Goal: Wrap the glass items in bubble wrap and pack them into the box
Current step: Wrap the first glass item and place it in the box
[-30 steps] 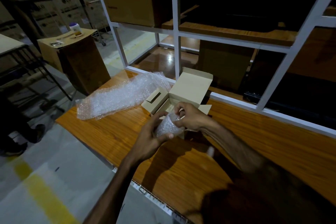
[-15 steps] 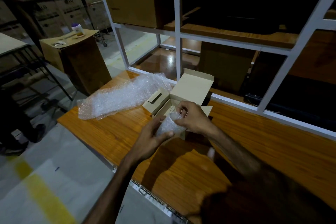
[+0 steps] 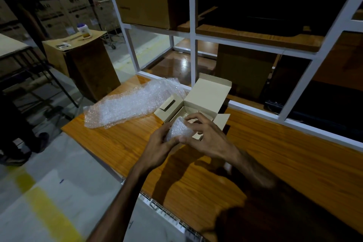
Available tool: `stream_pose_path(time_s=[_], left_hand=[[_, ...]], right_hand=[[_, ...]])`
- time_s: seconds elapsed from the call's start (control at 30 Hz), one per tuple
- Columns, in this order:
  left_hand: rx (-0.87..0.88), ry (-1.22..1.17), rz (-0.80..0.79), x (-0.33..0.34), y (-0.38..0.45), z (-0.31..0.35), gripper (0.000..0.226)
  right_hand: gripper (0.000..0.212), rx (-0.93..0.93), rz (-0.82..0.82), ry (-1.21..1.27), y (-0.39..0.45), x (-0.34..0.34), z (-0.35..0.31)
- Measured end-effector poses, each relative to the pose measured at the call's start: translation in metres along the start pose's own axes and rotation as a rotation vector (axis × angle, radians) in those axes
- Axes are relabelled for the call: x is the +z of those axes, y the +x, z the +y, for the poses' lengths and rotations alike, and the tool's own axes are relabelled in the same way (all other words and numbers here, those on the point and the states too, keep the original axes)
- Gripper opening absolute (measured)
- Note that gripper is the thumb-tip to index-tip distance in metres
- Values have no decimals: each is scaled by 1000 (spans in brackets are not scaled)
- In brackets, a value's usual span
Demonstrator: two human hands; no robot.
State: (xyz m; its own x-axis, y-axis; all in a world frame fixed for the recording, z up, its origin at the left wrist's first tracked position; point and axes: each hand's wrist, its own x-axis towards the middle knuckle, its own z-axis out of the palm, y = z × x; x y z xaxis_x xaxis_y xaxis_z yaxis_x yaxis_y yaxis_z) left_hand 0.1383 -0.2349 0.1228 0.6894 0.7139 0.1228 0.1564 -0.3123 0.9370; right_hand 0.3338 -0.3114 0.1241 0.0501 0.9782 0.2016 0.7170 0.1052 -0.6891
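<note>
Head view: both hands' fingers (image 3: 193, 117) grip a knobbly bubble-wrapped bundle (image 3: 177, 129) over the cardboard box (image 3: 204, 94).

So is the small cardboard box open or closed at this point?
Open. The small cardboard box has its lid flap standing upright at the back and its side flaps folded outward, with the interior exposed behind the bubble-wrapped bundle.

dim room | wooden table (image 3: 275, 163) | white shelf frame (image 3: 193, 25) | grey floor (image 3: 49, 192), possibly concrete

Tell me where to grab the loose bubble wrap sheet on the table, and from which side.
Pinch the bubble wrap sheet at its near-left corner, coming from the table's open left edge. It lies flat and crumpled there, away from the small box at its other end.
</note>
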Motion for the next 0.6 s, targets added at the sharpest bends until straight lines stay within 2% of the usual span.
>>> stream_pose_path(time_s=[0.13, 0.23, 0.33, 0.4, 0.5, 0.6], left_hand=[[-5, 0, -24, -1, 0, 0, 45], [3, -9, -50, -1, 1, 2, 40], [10, -3, -49, 0, 1, 4, 41], [21, 29, -20, 2, 1, 7, 41], [46, 26, 28, 5, 2, 9, 36], [28, -72, 70, 3, 3, 5, 50]], right_hand=[[77, -2, -33, -34, 6, -10, 3], [68, 11, -6, 59, 8, -13, 6], [77, 112, 24, 187, 5, -10, -3], [71, 153, 38, 223, 6, 1, -8], [76, 279, 150, 331, 9, 16, -15], [38, 334, 262, 474, 14, 14, -20]])
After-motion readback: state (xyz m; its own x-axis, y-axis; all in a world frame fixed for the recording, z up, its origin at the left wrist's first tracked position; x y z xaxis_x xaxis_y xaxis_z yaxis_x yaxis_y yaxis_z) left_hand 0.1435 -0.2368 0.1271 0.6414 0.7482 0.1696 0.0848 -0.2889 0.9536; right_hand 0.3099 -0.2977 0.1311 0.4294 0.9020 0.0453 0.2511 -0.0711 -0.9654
